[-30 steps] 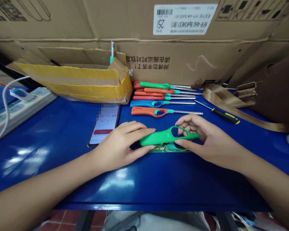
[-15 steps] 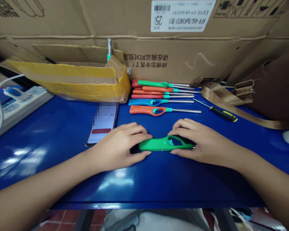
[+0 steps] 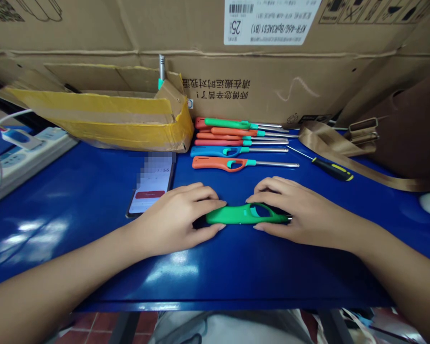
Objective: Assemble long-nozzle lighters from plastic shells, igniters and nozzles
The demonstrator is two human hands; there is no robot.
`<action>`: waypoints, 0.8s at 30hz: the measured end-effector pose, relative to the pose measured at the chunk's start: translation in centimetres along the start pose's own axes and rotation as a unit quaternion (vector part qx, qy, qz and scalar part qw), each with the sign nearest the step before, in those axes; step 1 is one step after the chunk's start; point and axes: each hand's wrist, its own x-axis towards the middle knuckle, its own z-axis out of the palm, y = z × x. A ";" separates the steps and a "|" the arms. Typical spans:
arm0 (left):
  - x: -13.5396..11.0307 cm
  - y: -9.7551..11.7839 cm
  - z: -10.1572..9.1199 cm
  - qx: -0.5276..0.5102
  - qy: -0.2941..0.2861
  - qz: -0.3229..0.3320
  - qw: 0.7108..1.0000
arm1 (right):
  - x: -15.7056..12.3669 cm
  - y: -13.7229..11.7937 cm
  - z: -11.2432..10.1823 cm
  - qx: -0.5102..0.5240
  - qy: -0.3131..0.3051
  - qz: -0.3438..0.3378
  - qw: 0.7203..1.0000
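A green gas lighter [image 3: 229, 215] lies sideways on the blue table in front of me. My left hand [image 3: 186, 215] is closed around its rounded handle end, forefinger along the far side and thumb along the near side. At the trigger end, my right hand [image 3: 290, 208] grips it the same way, with the fingertips near the loop and the thumb under the near edge. The lighter's nozzle end is mostly covered by the right hand; only a small shiny bit shows.
Beyond the hands lie an orange lighter [image 3: 215, 163], a blue lighter [image 3: 209, 152] and several more. A screwdriver [image 3: 331, 169] and brown ribbon [image 3: 317, 141] sit to the right. At left are a phone [image 3: 148, 195], a yellow-taped carton [image 3: 129, 134] and a power strip [image 3: 32, 160].
Both hands stay on the green lighter, almost still; the right fingertips have shifted very slightly left. The phone's timer has advanced by one second.
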 end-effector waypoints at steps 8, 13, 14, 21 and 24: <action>0.1 0.2 0.1 -0.005 0.009 0.000 1.000 | 0.1 -0.1 0.0 0.028 -0.007 0.004 1.000; 0.0 0.2 0.2 -0.021 0.016 -0.011 1.000 | 0.1 -0.5 0.0 0.065 -0.011 0.023 0.998; 0.0 0.3 0.2 -0.026 0.017 -0.015 0.999 | 0.2 -0.5 0.0 0.070 -0.010 0.024 0.997; -0.1 0.3 0.3 -0.049 0.023 -0.030 0.998 | 0.2 -0.6 0.1 0.096 -0.008 0.034 0.995; -0.1 0.3 0.3 -0.068 0.024 -0.031 0.997 | 0.2 -0.6 0.2 0.104 -0.006 0.046 0.993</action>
